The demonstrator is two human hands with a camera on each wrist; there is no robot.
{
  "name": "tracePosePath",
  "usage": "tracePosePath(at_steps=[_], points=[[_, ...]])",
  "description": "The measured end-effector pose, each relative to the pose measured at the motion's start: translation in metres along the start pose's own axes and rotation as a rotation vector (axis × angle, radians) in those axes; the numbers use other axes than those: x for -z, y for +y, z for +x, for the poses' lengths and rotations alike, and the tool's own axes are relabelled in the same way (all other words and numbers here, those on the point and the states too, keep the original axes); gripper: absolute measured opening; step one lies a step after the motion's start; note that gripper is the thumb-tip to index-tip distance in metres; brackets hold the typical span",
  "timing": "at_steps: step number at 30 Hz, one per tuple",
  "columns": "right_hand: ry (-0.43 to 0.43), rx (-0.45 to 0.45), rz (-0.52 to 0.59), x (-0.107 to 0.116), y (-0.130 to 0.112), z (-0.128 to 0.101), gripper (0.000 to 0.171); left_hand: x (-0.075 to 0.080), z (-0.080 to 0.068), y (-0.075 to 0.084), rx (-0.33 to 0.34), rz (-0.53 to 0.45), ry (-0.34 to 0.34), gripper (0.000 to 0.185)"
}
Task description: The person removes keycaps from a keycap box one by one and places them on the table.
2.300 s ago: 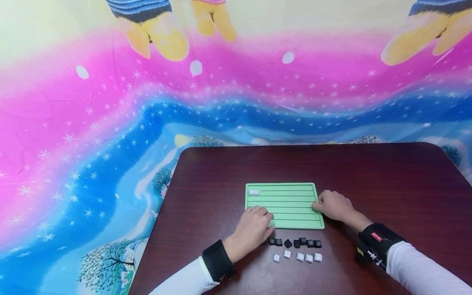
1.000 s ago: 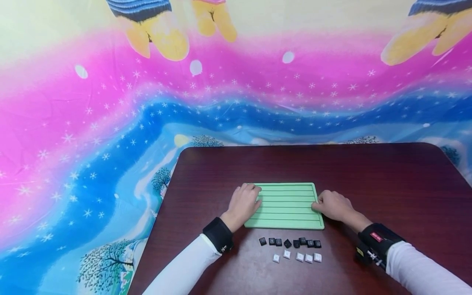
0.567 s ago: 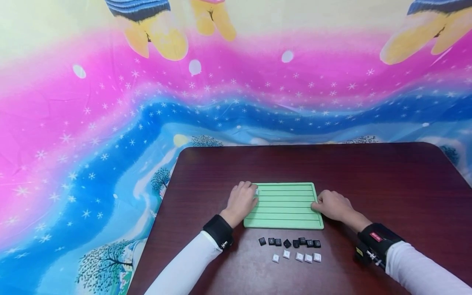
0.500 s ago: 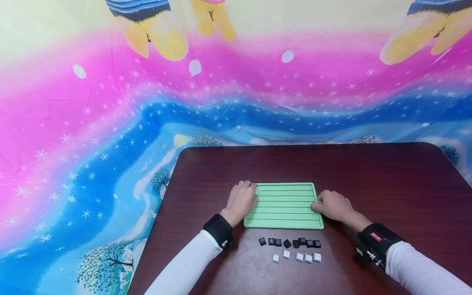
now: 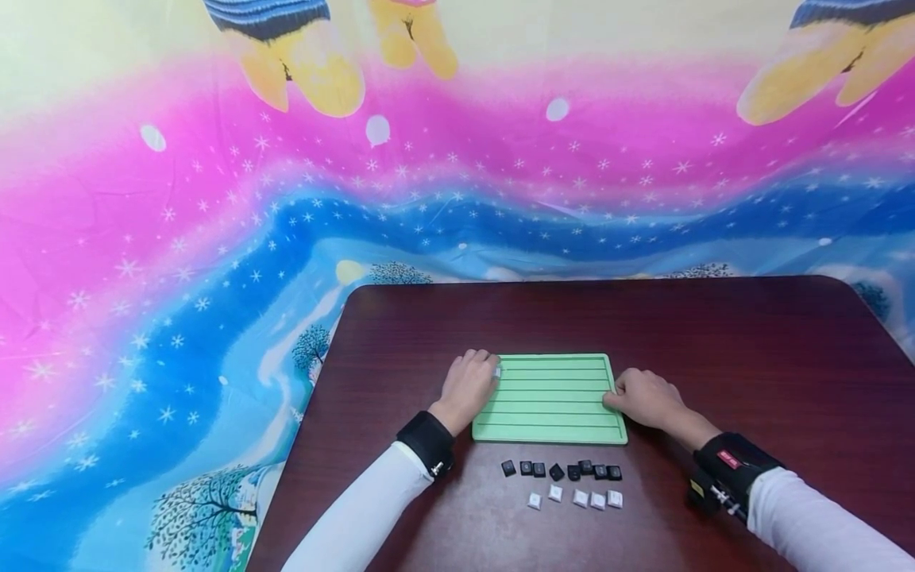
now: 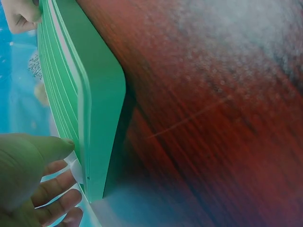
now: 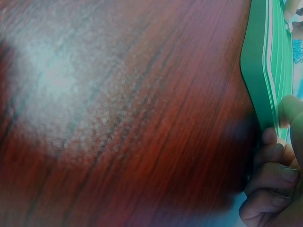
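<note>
A light green tray [image 5: 550, 407] with several ridged rows lies on the table. My left hand [image 5: 468, 389] is at its far left corner, over the top row. In the left wrist view, the thumb and index finger pinch a white keycap [image 6: 76, 171] just inside the tray's rim; the other fingers are bent outside it. From the head view only a sliver of white keycap [image 5: 497, 372] shows beside the fingertips. My right hand [image 5: 646, 397] grips the tray's right edge, thumb on top and fingers [image 7: 270, 177] curled at the side.
A row of several black keycaps [image 5: 539, 469] lies on the table in front of the tray. Nearer still are several white keycaps [image 5: 581, 498]. The dark wooden table [image 5: 750, 342] backs onto a colourful printed cloth [image 5: 457, 159].
My left hand has moved from the tray's near edge, beside the black keycaps, up to its far left corner, covering the white keycaps there. Lately it barely shifts. My right hand stays put.
</note>
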State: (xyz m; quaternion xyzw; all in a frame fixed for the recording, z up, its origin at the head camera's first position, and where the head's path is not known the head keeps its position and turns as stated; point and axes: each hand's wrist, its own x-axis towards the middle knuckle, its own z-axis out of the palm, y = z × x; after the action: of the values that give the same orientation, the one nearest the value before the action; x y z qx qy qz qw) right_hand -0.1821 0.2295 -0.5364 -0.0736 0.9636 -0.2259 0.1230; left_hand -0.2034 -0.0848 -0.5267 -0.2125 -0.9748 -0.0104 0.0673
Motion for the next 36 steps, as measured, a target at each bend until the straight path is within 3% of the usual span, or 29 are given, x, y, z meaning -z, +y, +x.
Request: tracePosePath(at_steps=[10, 21, 36], points=[[-0.015, -0.006, 0.002, -0.001, 0.001, 0.002, 0.043, -0.001, 0.001, 0.002, -0.034, 0.078, -0.014, 0.018], [-0.002, -0.002, -0.007, 0.000, 0.000, 0.001, 0.043, 0.002, 0.002, 0.000, -0.048, 0.038, 0.035, 0.015], [-0.015, 0.008, 0.001, 0.001, 0.000, 0.000, 0.043, 0.018, -0.003, 0.007, -0.085, 0.015, 0.081, 0.016]])
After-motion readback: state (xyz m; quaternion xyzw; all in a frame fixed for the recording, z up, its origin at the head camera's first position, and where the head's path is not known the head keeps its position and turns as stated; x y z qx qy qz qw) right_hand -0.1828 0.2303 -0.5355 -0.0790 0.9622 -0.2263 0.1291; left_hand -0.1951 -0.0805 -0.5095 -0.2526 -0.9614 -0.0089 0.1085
